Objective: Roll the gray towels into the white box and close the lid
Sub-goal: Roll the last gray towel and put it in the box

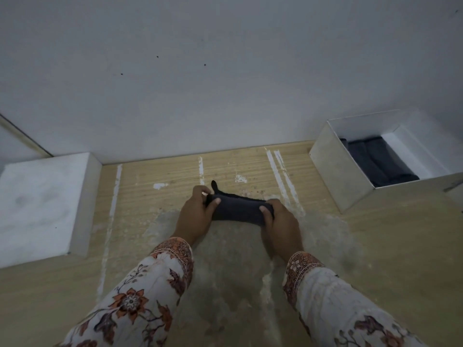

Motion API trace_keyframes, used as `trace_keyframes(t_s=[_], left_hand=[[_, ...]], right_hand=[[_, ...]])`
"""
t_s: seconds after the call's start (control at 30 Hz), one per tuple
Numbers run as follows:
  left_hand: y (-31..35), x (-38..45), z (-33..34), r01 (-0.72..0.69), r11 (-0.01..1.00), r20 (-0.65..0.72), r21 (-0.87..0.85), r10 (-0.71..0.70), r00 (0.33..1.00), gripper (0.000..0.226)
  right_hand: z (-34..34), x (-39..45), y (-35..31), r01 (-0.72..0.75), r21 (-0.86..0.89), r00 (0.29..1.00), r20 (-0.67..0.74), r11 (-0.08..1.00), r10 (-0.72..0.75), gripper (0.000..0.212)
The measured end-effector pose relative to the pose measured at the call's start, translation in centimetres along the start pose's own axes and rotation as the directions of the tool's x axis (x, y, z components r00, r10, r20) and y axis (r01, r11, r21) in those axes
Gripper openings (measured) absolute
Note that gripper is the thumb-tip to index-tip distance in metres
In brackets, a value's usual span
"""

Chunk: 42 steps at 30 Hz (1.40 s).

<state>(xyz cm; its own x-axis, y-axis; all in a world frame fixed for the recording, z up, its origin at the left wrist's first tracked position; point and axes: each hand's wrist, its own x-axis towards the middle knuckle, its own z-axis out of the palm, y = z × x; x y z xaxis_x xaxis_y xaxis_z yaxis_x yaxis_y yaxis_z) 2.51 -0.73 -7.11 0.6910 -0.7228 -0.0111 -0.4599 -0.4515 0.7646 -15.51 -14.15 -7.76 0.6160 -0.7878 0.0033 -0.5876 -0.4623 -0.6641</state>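
Note:
A dark gray towel (238, 207) lies rolled into a short bundle on the wooden table (375, 246) in the middle of the view. My left hand (198, 211) grips its left end, where a loose corner sticks up. My right hand (278, 219) grips its right end. The white box (335, 169) stands open at the right against the wall, with rolled gray towels (375, 161) lying inside it. The white lid (42, 201) rests on the table at the far left.
A white wall (225, 71) rises right behind the table. White paint streaks (283, 179) and a worn grey patch mark the tabletop around my hands. My floral sleeves fill the lower part of the view.

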Motion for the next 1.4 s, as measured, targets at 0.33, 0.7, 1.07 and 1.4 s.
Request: trace_keyframes(t_s=[0.33, 0.7, 1.07, 1.4], left_hand=[[0.9, 3.1, 1.6, 0.232, 0.963, -0.047, 0.136, -0.228, 0.973, 0.044], [1.0, 2.8, 2.4, 0.186, 0.884, 0.008, 0.429, -0.209, 0.978, 0.056], [2.5, 1.7, 1.5, 0.115, 0.984, 0.154, -0.134, -0.094, 0.984, 0.026], [7.1, 1.7, 1.7, 0.278, 0.786, 0.139, -0.553, -0.243, 0.960, 0.043]], right_hand=[[0.2, 3.2, 0.0, -0.101, -0.133, 0.991, -0.099, 0.986, 0.088, 0.023], [0.7, 5.1, -0.7, 0.164, -0.179, 0.962, 0.245, 0.970, -0.117, 0.047], [-0.5, 5.3, -2.3, 0.080, -0.004, 0.882, 0.466, 0.997, -0.069, 0.030], [-5.7, 5.0, -1.9, -0.455, 0.356, 0.717, 0.690, 0.817, 0.099, 0.052]])
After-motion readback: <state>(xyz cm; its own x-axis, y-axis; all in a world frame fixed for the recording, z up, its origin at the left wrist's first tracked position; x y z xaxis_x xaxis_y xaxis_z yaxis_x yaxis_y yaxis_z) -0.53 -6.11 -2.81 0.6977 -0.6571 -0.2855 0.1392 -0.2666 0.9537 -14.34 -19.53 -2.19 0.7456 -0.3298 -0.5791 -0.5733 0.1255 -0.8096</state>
